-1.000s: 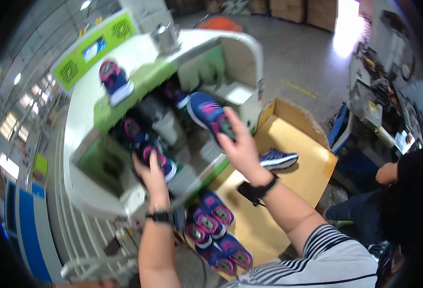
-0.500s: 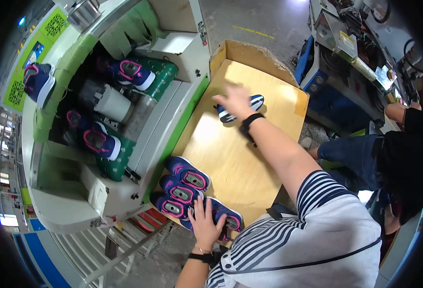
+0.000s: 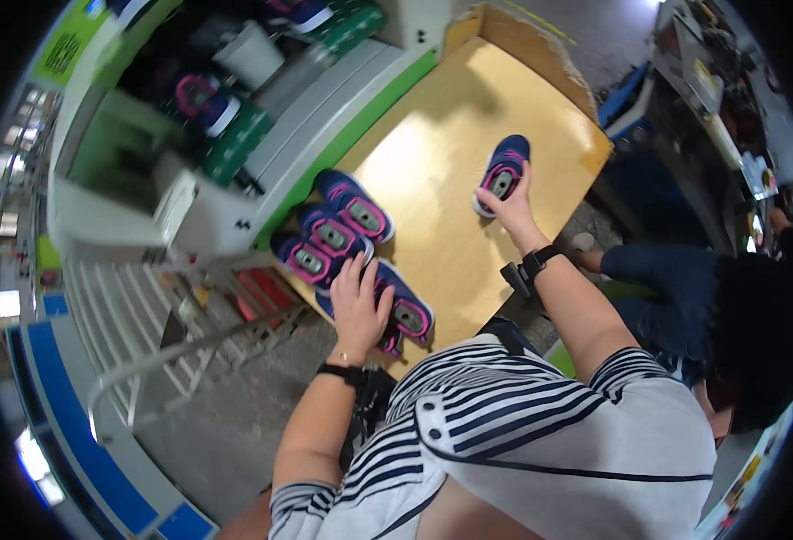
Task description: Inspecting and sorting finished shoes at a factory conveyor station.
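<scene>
My right hand (image 3: 515, 209) grips a navy sneaker (image 3: 510, 153) with pink trim by its heel end, thumb on one side and fingers on the other. That sneaker stands upright on the wooden tabletop (image 3: 450, 261), toe pointing away from me. My left hand (image 3: 357, 310) lies with its fingers stretched over a cluster of similar sneakers at the table's near left corner. Close to its fingertips is a sneaker (image 3: 309, 260) at the left, and beside the hand another sneaker (image 3: 409, 310). The left palm hides part of the cluster.
A grey-white machine with a green edge (image 3: 360, 130) borders the table on the left, with more sneakers on green perforated supports (image 3: 232, 148) inside. Cardboard (image 3: 540, 49) lines the table's far side. A metal rack (image 3: 135, 351) stands at lower left. Another person (image 3: 684, 297) is at the right.
The right-hand sneaker, earlier tipped with its sole showing, is now upright in my right hand's grip. My left hand stays over the cluster. The whole view has shifted.
</scene>
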Demonstrator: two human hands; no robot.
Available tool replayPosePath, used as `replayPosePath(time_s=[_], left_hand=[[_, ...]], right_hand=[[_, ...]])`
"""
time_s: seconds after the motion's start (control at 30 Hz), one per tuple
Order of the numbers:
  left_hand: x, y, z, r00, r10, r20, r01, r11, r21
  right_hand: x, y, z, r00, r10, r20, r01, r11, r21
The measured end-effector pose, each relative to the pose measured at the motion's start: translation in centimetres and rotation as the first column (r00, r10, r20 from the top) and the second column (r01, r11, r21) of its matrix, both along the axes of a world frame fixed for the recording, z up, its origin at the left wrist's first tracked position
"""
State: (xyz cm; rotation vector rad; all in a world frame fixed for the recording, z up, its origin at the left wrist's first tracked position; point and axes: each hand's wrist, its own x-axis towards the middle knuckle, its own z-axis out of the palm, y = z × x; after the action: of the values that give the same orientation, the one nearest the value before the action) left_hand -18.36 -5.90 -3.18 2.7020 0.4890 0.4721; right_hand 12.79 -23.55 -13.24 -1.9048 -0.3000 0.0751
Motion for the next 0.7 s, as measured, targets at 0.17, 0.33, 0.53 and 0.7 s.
replayPosePath(time_s=[0.17,0.33,0.53,0.7], left_hand=[[1.3,0.1,2.0,0.988,0.065,0.142,-0.018,0.952,-0.306],[4.9,0.3,8.8,0.846,0.405,0.347,-0.012,0.665,-0.747],[7.7,8.5,14.2,0.718,0.59,0.369,-0.111,0.621,-0.776],[13.8,15.9,16.4,0.602,0.776,0.189,-0.424,0.511,-0.748]], right_hand=[[-2.7,4.7,6.4,0.906,0.075,-0.417,0.101,0.918,0.384],[-13.8,6.0,17.5,0.363,0.931,-0.037,-0.834,0.343,0.432],[-11.0,13.8,8.3,0.698,0.715,-0.045,-0.715,0.699,0.027],[-13.3,17.7,3.5,0.78,0.607,0.151,-0.619,0.784,0.04]])
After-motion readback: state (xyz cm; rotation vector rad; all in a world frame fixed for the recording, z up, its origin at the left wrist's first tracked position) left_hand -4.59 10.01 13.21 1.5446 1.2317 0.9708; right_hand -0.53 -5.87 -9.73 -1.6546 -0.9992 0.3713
